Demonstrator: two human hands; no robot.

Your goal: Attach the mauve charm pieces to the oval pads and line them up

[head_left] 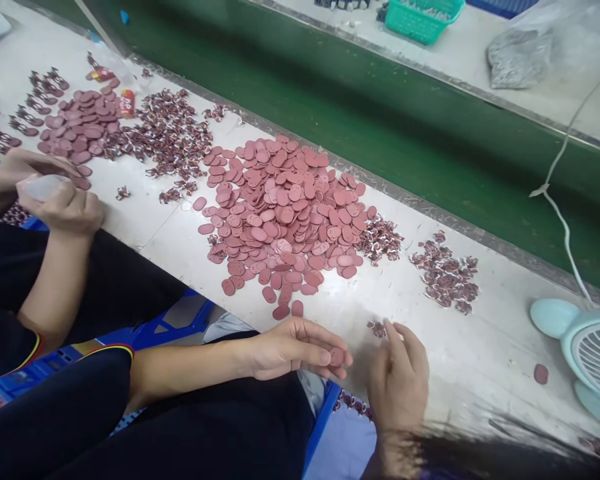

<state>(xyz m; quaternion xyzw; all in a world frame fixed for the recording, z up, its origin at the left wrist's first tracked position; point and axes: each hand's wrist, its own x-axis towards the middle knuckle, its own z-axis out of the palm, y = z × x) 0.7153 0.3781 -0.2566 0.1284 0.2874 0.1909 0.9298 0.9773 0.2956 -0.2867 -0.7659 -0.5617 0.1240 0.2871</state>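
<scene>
While the left hand (293,350) lies palm-up at the near edge of the counter (480,347), its fingers (330,358) are pinched together on one pink oval tag (337,357), held between thumb and forefinger tips. The right hand (399,380) hovers just beside it, fingers loosely curled and apart, touching nothing that can be made out; a small dark-red printed piece (378,328) lies on the counter just beyond its fingertips.

To do this step well, I would judge that the tag should stay gripped by its edges so that its face remains free, and that the right hand should take the single nearest printed piece rather than reach into a heap, keeping the two parts square to each other as they meet.

Beyond the hands sits the big pile of pink tags (285,213), with smaller heaps of printed pieces (445,273) to its right and a second pile of tags (83,123) far left. There a co-worker's hands (60,200) hold something pale, too blurred to name. One stray tag (541,373) lies near a pale blue fan (590,353) at the right edge.

The counter is white, scuffed and streaked. A green conveyor belt (380,113) runs behind it, with a teal basket (423,19) on the far bench and a white cord (563,213) trailing across.
</scene>
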